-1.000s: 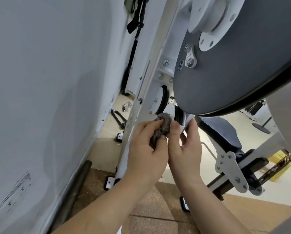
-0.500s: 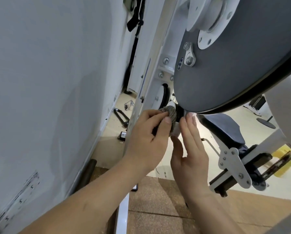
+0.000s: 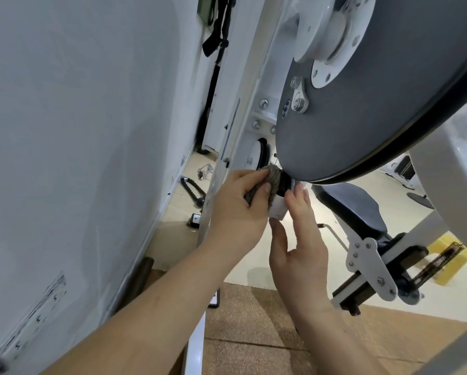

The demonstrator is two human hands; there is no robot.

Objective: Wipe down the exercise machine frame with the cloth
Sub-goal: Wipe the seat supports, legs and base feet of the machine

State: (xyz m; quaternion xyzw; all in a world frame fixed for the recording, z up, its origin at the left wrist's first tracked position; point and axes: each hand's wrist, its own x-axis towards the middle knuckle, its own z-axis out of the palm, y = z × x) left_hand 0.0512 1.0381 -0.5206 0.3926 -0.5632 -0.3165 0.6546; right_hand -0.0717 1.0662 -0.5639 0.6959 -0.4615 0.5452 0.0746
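Two hands of mine, left hand (image 3: 237,212) and right hand (image 3: 301,255); one cloth (image 3: 272,177) (grey, bunched); one big disc (image 3: 375,125); one padded seat (image 3: 354,207).

White wall (image 3: 78,131) left; black strap (image 3: 216,36) hanging (top); ridged black handle (image 3: 193,189) on floor.

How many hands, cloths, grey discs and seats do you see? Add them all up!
Hands: 2 (left hand, right hand)
Cloth: 1
Grey disc: 1
Seat: 1
Total: 5
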